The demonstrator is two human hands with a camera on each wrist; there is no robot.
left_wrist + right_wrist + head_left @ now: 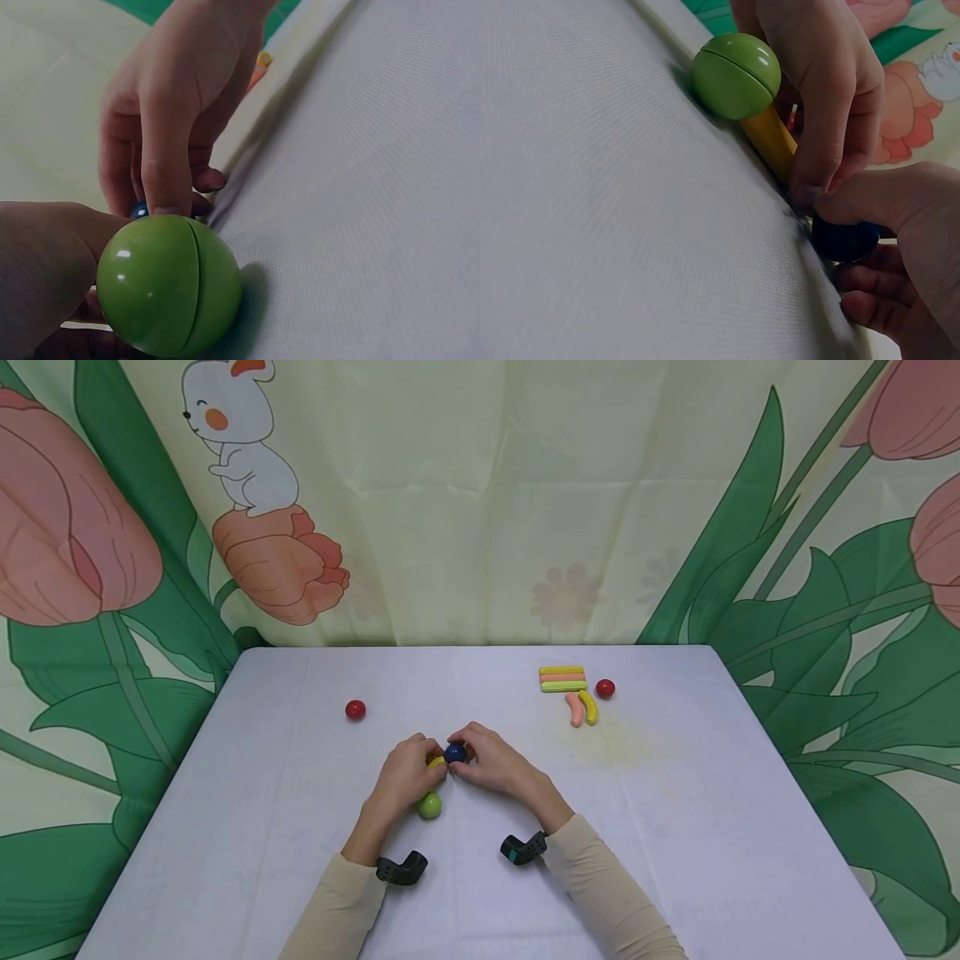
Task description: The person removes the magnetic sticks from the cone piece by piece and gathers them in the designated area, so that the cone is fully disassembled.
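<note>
My left hand (408,768) pinches a yellow stick (771,142) near the middle of the table. At the stick's near end sits a glossy green ball (430,805) with a groove around it, large in the left wrist view. Between thumb and fingers, my right hand (491,760) grips a dark blue ball (455,752) right at the stick's far end. Both hands meet there, fingertips close together, low over the white cloth. Most of the stick is hidden by the left fingers in the head view.
A red ball (356,710) lies left of the hands. Farther right are straight yellow, pink and green sticks (562,678) side by side, a curved pink piece (574,709), a curved yellow piece (588,707) and another red ball (605,688). A printed curtain (465,527) hangs behind the table.
</note>
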